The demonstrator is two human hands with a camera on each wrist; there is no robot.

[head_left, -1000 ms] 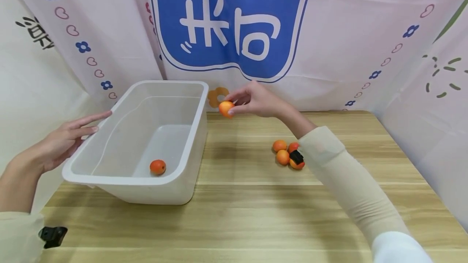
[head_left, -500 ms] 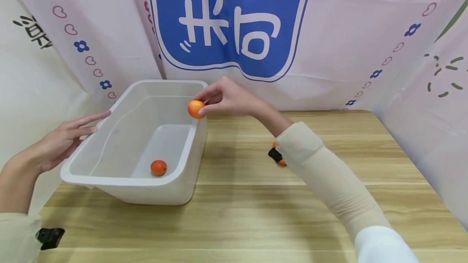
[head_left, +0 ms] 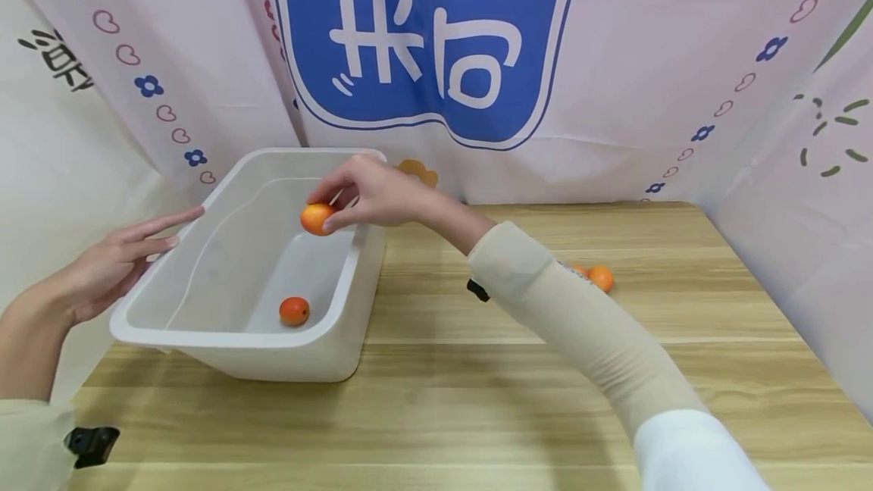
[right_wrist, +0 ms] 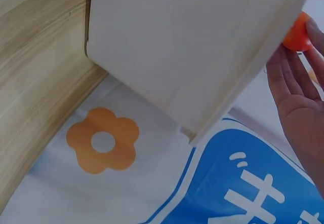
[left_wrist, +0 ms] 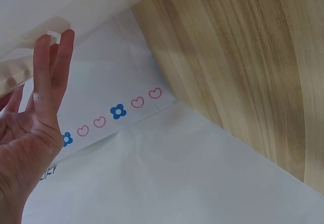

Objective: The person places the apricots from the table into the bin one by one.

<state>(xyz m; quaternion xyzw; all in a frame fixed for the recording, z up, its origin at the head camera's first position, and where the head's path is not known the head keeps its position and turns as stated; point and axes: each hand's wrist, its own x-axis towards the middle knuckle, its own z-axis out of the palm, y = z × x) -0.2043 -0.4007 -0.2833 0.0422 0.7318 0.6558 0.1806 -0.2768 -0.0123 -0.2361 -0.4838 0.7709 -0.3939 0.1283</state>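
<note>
Between thumb and fingers, my right hand point(head_left: 378, 192) pinches a small round orange-red fruit point(head_left: 317, 219) over the inside of a white plastic tub point(head_left: 235, 339). In the right wrist view the same fruit point(right_wrist: 298, 33) shows beyond the tub's rim, the fingers beneath it. A redder fruit point(head_left: 294, 311) lies on the tub floor near its front end. My left hand point(head_left: 112, 267) rests its extended fingers on the tub's left rim. From the left wrist view, those fingers point(left_wrist: 62, 64) are straight against the outside of the tub point(left_wrist: 101, 6).
On the wooden table point(head_left: 436, 408), loose orange fruits point(head_left: 601, 278) sit right of the tub, partly hidden behind my right sleeve point(head_left: 573, 317). A printed white cloth point(head_left: 634, 97) hangs at the back and sides, its lower edge meeting the table.
My right hand has carried the pinched fruit leftward, from beside the tub, across its right rim to above its inside. My left hand has stayed at the left rim.
</note>
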